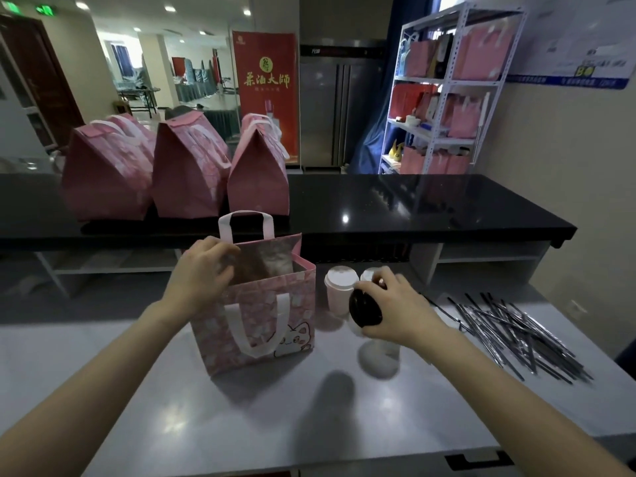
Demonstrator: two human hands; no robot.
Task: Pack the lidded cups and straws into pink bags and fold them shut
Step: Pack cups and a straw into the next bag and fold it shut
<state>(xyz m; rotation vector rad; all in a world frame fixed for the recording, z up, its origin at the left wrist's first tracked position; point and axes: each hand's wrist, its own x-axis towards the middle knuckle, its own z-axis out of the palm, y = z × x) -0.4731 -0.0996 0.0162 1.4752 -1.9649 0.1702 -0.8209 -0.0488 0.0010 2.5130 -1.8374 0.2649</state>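
An open pink bag (261, 325) with a cat print and white handles stands on the grey table in front of me. My left hand (203, 270) grips its left rim. My right hand (392, 308) grips a clear cup with a black lid (366, 313) just right of the bag, lifted and tilted above the table. A pink cup with a white lid (340, 287) stands right of the bag. Behind my right hand a second white lid (370, 273) peeks out. A heap of wrapped straws (516, 333) lies at the right.
Three folded pink bags (186, 173) stand in a row on the black counter (413, 208) behind the table. A white shelf rack (444, 94) with more pink bags stands at the back right. The grey table (309, 407) extends toward me.
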